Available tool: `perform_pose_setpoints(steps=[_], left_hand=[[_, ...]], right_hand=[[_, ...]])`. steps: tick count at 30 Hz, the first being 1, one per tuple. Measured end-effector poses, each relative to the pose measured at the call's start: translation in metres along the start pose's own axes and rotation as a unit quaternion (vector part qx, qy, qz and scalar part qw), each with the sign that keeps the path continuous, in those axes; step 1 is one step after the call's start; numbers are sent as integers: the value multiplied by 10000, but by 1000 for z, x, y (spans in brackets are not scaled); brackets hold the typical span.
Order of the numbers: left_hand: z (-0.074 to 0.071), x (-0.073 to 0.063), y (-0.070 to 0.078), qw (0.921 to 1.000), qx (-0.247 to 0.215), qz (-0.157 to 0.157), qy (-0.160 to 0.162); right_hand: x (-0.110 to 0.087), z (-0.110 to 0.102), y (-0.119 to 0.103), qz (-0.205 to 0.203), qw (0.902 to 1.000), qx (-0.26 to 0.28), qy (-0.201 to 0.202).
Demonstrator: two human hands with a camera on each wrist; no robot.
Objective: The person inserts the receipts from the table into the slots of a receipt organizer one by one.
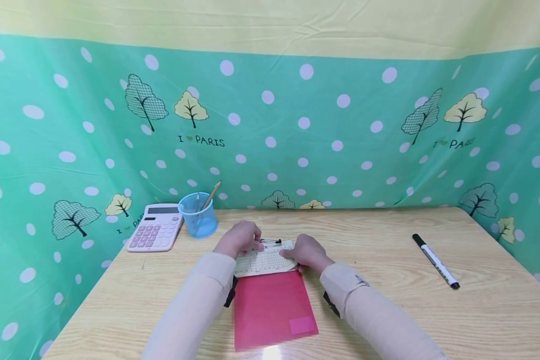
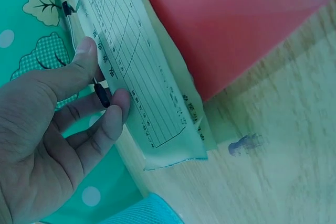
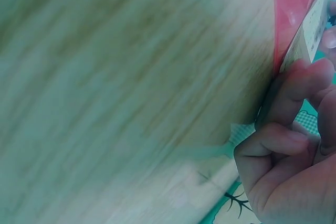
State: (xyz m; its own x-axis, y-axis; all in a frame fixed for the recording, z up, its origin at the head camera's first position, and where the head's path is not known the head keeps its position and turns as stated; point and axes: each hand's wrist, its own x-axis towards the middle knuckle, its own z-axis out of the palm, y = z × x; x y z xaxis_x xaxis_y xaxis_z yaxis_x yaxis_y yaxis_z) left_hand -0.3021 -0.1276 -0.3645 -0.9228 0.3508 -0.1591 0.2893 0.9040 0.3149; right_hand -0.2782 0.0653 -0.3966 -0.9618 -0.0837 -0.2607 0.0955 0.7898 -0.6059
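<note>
A printed form pad [image 1: 263, 261] of thin pale sheets lies across the top of a red plastic folder [image 1: 274, 310]. A thin metal strip with black ends [image 2: 101, 95] runs along the sheets' far edge. My left hand [image 1: 243, 239] has its thumb and fingers curled around one black end, fingertips right at the paper's edge [image 2: 113, 72]. My right hand [image 1: 309, 251] grips the right end of the sheets, thumb on top and fingers underneath. In the right wrist view, the right fingers [image 3: 299, 85] curl below the paper corner.
At the back left stand a pink calculator [image 1: 156, 228] and a blue mesh pen cup [image 1: 199, 220] with pencils. A black-and-white marker [image 1: 435, 261] lies on the right of the wooden table [image 1: 378, 320]. A green dotted curtain [image 1: 324, 125] hangs behind.
</note>
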Motion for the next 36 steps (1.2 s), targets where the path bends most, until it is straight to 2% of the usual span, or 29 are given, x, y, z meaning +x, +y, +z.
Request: perform_pose_setpoints(steps=[9,15,20,29,36], left_hand=[[6,-4,-1,9998,94,87,171],[7,-5,-1,9969,667,261,324],[7,-6,0,9942,929,332,419],[10,-8,0,9938,860,408,571],[14,-8,-3,9889,1026,596,895]], right_hand=[[1,2,1,4,9999,123,30],[1,2,1,69,10000,-12,68],[0,2,-1,86,9997,-220,115],[-2,2,-2,-12,9995,-273,181],[-1,1,-1,21,9994,-316,143]])
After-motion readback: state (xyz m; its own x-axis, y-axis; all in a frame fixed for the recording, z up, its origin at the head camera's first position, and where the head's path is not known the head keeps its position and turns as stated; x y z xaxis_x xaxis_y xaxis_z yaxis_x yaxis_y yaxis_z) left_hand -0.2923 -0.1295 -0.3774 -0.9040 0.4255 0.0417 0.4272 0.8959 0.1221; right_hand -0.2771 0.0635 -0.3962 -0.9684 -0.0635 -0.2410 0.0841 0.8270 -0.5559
